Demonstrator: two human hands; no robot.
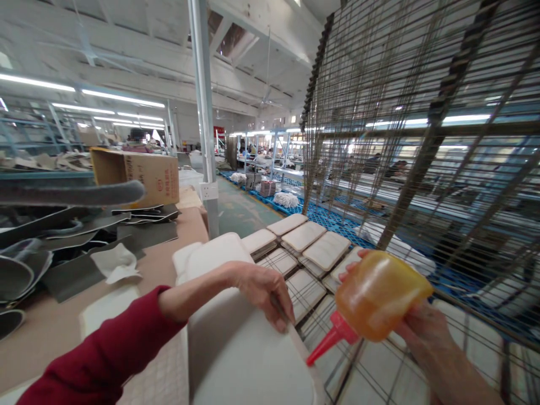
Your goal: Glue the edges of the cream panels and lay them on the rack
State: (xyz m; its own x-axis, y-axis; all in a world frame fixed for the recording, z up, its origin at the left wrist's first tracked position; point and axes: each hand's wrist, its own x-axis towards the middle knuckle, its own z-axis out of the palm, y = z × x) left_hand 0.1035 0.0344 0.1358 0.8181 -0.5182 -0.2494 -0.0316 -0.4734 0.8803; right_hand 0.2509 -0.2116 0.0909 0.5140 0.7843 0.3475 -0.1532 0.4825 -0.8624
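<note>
The right hand [405, 315] is wrapped around a squeeze bottle [375, 295], fingers on its far side and palm beneath. The bottle is see-through and amber, a deeper orange toward its lower part and yellow above; how full it is I cannot tell. It is tipped, its red nozzle [333, 337] slanting down and left to the rim of a pad [244, 349]; whether the tip touches the rim is too close to tell. A carton [154, 177] with red print lies behind on the left, its open end yellowish inside and partly hidden by a blurred grey bar [76, 194]; its contents cannot be made out. The pad, just below the left hand [264, 289], is off-white, smooth and broad, with rounded corners and a paler raised edge. The left hand is closed on that edge, fingers and thumb bent together over it. More pale pads [327, 250] lie in rows on a wire rack [295, 292] beyond, some of them stacked. Dark sheets [84, 267] and a white scrap [116, 261] lie on the brown table [169, 247] at left.
</note>
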